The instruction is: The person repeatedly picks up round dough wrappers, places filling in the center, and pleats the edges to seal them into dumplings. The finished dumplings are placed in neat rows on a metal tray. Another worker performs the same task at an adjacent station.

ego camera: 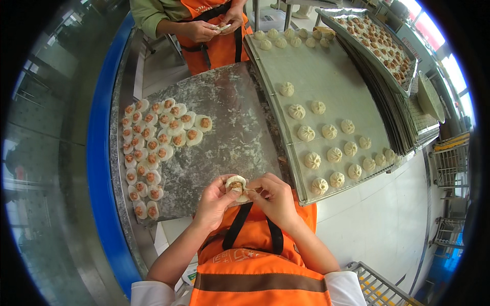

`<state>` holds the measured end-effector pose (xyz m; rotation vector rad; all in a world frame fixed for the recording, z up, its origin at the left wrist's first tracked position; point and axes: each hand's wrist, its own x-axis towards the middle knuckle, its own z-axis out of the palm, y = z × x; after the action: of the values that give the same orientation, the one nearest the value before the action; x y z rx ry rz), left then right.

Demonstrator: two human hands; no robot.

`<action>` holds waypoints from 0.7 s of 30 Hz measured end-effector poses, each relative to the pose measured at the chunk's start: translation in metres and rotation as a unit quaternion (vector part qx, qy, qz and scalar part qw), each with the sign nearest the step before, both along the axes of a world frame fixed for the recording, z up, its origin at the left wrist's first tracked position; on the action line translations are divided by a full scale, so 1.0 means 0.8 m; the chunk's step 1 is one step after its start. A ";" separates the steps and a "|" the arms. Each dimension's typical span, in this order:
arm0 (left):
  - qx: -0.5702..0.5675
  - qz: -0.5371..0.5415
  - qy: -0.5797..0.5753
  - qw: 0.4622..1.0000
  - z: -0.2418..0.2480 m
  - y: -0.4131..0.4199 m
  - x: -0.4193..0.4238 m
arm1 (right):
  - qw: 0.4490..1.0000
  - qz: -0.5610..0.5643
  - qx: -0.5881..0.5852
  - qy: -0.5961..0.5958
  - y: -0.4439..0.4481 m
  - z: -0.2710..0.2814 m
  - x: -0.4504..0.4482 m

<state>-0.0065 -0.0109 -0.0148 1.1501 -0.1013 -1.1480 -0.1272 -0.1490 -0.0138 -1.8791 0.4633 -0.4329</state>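
A round dough wrapper (236,179) with meat filling (235,185) in its middle lies cupped in my left hand (215,199), thumb near the filling. My right hand (276,196) pinches the wrapper's right edge between thumb and fingertips. Both hands are above the near edge of a floured metal worktop (226,134). Left of them, many flat wrappers topped with filling (152,144) lie close together, some overlapping. On my right, pleated buns (313,160) stand in loose rows on a mesh-lined tray (344,88).
Across the worktop, a person in an orange apron (214,46) holds another wrapper (222,27). Stacked trays (377,91) lie right of the buns, beneath a foil-lined tray (411,57) of filled wrappers. A blue edge strip (100,153) runs along the left. A metal rack (377,285) stands behind me, lower right.
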 end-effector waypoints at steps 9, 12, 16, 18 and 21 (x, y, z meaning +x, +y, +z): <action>-0.007 -0.017 -0.039 0.999 0.000 0.002 0.004 | 1.000 0.013 0.012 0.007 -0.005 -0.009 0.015; 0.002 -0.015 -0.044 0.999 -0.012 0.009 0.008 | 0.977 0.046 -0.200 -0.060 -0.003 -0.001 0.014; 0.033 -0.043 -0.098 0.994 -0.006 0.009 0.010 | 0.985 0.045 -0.155 -0.057 -0.006 0.011 0.023; 0.018 -0.057 -0.125 0.990 -0.007 0.010 0.012 | 0.998 0.042 -0.036 -0.018 -0.007 0.011 0.025; 0.036 -0.045 -0.035 0.998 -0.002 0.007 0.015 | 0.996 0.081 -0.039 -0.019 -0.011 0.002 0.022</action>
<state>0.0058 -0.0054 -0.0163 1.2615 -0.1682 -1.1994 -0.1096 -0.1577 -0.0122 -1.9630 0.2684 -0.3827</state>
